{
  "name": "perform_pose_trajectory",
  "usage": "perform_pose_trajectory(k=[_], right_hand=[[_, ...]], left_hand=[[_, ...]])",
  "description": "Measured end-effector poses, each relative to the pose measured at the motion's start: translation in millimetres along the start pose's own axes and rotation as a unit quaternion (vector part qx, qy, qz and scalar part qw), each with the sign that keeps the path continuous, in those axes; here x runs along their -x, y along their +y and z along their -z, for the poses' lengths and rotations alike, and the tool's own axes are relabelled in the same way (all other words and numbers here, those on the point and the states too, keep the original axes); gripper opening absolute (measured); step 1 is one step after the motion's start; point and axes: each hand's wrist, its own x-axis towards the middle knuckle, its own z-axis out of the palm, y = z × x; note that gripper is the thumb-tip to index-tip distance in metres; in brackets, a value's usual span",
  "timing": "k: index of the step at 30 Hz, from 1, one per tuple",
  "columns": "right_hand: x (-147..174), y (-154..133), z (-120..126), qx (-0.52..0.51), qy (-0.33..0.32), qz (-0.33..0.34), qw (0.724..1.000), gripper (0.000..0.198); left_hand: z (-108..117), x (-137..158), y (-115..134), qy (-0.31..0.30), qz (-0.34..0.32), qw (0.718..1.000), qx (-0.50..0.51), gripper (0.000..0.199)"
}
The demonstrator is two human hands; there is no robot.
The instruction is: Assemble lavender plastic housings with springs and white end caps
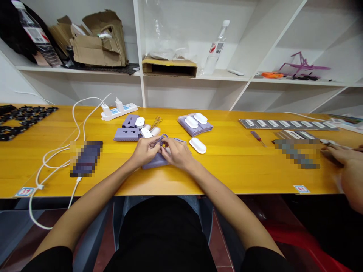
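My left hand (146, 152) and my right hand (178, 152) meet at the middle of the table, fingertips pinched together on a small purple plastic piece (163, 137). Most of that piece is hidden by the fingers. Under them lies a purple plastic casing (154, 163), partly covered by my hands. Just beyond my left hand are a white oval part (146, 133), a white socket piece (140, 122) and a thin coiled wire (157, 121). Two purple slotted casings (126, 134) lie to the left. A white oval cover (197, 145) rests beside my right hand.
Purple casings with white oval tops (195, 124) stand behind. A phone (86, 158), its cable (48, 155) and a power strip (120, 111) are left. Rightward are a screwdriver (258, 138), a strip of white parts (289, 124) and another person's hand (346, 162). Shelves (170, 90) stand behind.
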Motion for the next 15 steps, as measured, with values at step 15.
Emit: perform_pose_trajectory(k=[15], right_hand=[[-1.6, -2.2, 0.0, -0.162, 0.044, -0.098, 0.981, 0.021]], left_hand=[[-9.1, 2.8, 5.0, 0.059, 0.004, 0.998, 0.026, 0.038]])
